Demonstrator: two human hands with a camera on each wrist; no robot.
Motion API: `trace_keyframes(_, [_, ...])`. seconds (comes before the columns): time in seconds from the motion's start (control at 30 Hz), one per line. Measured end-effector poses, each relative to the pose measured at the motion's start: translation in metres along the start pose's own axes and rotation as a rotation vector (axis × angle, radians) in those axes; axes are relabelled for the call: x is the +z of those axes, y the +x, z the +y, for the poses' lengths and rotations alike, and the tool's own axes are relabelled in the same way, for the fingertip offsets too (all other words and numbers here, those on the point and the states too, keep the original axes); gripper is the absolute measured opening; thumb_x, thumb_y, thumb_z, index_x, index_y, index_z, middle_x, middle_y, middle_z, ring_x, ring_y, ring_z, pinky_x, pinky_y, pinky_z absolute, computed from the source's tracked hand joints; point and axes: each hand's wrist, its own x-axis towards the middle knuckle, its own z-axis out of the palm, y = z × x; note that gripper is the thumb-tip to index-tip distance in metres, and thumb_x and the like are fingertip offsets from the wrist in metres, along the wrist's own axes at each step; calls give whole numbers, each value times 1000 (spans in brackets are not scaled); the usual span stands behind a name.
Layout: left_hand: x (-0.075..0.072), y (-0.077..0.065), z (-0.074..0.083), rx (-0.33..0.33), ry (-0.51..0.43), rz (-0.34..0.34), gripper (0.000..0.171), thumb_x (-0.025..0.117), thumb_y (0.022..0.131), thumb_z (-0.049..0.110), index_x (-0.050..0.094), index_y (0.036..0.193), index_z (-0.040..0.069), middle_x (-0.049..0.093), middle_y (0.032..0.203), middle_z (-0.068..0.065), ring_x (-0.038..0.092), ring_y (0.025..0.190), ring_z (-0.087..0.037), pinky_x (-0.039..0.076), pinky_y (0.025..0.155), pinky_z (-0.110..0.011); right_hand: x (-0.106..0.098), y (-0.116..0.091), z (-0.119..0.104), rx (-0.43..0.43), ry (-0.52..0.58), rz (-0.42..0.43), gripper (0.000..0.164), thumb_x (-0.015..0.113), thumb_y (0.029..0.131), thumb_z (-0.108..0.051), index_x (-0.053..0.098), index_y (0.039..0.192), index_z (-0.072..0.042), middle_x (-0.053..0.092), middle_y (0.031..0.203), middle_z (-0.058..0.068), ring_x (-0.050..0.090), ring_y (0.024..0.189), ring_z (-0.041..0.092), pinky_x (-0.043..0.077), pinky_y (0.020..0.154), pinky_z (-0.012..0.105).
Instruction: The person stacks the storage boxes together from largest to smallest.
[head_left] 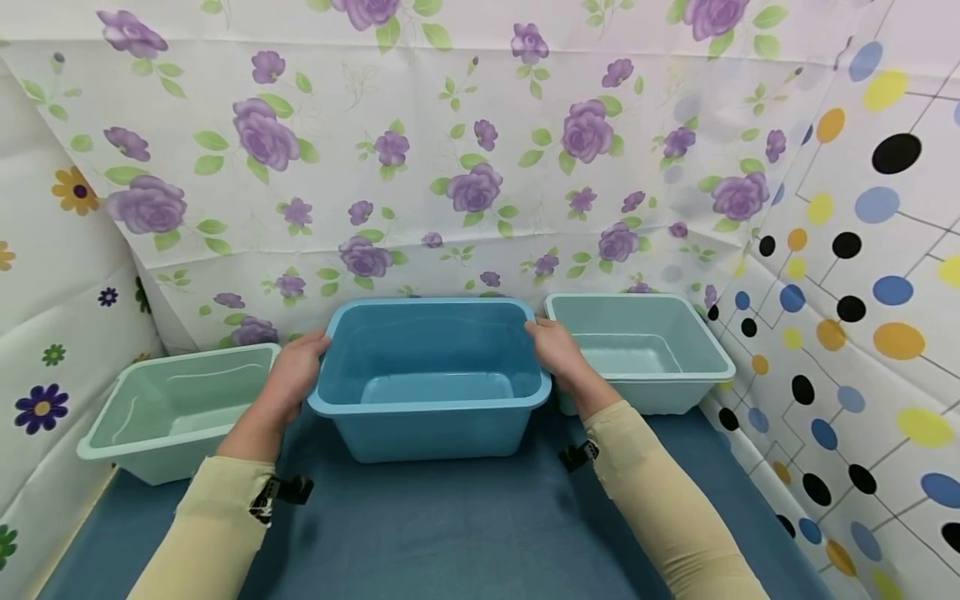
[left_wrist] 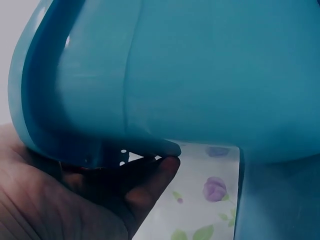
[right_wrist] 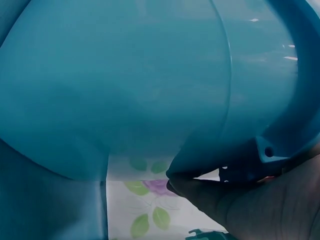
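Note:
A blue plastic basin (head_left: 431,433) is at the middle of the table, upright, with nothing inside it in the head view. My left hand (head_left: 296,371) grips its left side at the rim. In the left wrist view, the fingers (left_wrist: 152,187) curl in under the lip, close to the basin's outer wall (left_wrist: 175,70). On the opposite side, my right hand (head_left: 558,350) holds the right rim. The right wrist view has those fingers (right_wrist: 200,192) tucked beneath the rim, near a small bracket with a hole (right_wrist: 268,151).
A pale green basin (head_left: 161,450) stands at the left, partly behind my left forearm. Another pale basin (head_left: 645,392) is at the back right, close beside the blue one. Flowered sheeting (head_left: 420,167) hangs behind the blue tabletop (head_left: 435,533); dotted sheeting (head_left: 847,333) lines the right.

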Motion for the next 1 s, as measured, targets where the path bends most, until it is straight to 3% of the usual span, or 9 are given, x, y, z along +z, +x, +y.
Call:
trace_keyframes(0.3, [5,-9,0,-12,4,30,63,28,123,34,24,174,-3,19,181,-27,18,167,-48,21,134,-63,-2,4,4,1,77,-21,59,41,122,-32,38,171,0,37,176,21,38,161,42,38,128,58])
trace_keyframes(0.83, [9,-17,0,-61,-4,73,65,27,122,36,21,174,-4,16,182,-28,14,168,-50,19,133,-67,-1,4,6,49,107,-8,63,43,121,-35,34,172,2,29,180,21,27,166,41,32,132,54])
trace_keyframes(1.0, [10,-17,-1,-50,-41,95,64,28,122,34,23,174,-4,19,181,-28,18,167,-49,22,133,-65,0,4,7,48,199,2,59,45,121,-32,42,169,3,38,175,23,38,160,41,36,130,56])
